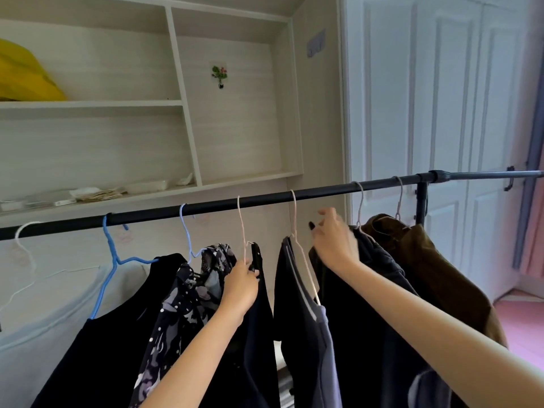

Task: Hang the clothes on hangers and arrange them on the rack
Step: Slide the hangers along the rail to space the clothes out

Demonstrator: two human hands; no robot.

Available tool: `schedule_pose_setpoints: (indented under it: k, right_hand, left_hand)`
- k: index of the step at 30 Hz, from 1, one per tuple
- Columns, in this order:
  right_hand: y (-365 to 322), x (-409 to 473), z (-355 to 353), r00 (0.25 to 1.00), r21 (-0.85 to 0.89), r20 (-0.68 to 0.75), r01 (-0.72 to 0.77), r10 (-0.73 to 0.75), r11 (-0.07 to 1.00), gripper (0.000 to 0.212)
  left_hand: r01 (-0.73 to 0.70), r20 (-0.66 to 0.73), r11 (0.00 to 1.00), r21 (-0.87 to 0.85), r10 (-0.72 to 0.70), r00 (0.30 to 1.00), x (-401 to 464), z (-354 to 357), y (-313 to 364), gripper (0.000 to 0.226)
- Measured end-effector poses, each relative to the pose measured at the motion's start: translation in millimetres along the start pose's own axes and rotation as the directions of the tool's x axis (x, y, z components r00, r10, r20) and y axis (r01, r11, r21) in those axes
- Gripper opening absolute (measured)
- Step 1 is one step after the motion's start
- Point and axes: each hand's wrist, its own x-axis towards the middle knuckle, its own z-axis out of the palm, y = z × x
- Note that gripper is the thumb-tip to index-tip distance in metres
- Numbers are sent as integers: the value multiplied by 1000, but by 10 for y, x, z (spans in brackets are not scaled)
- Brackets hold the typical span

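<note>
A black rack bar runs across the view with several hangers hooked on it. My left hand grips the neck of a pale pink hanger that carries a black garment. My right hand is raised between another pink hanger with a dark navy garment and a dark grey garment; its fingers are loosely curled and rest on the grey cloth. Left of my left hand hang a floral top, a black top on a blue hanger, and a white garment.
A brown jacket hangs at the right end by the rack's upright post. Behind the rack are wall shelves with a yellow bag and small items. White doors stand at the right.
</note>
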Motion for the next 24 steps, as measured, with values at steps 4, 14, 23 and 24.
schedule_pose_setpoints:
  k: [4, 14, 23, 24]
  right_hand:
    - [345, 161, -272, 975, -336, -214, -126, 55, 933, 48]
    - [423, -2, -152, 999, -29, -43, 15, -16, 999, 70]
    - [410, 29, -125, 999, -1, -19, 51, -51, 999, 71]
    - [424, 30, -142, 998, -11, -14, 56, -56, 998, 71]
  left_hand:
    - [-27, 15, 999, 45, 27, 1000, -10, 38, -1, 47]
    - [-430, -203, 803, 412, 541, 816, -290, 146, 211, 73]
    - [-315, 223, 898, 308, 254, 941, -407, 589, 322, 71]
    - [-287, 251, 887, 362, 204, 946, -403, 645, 302, 72]
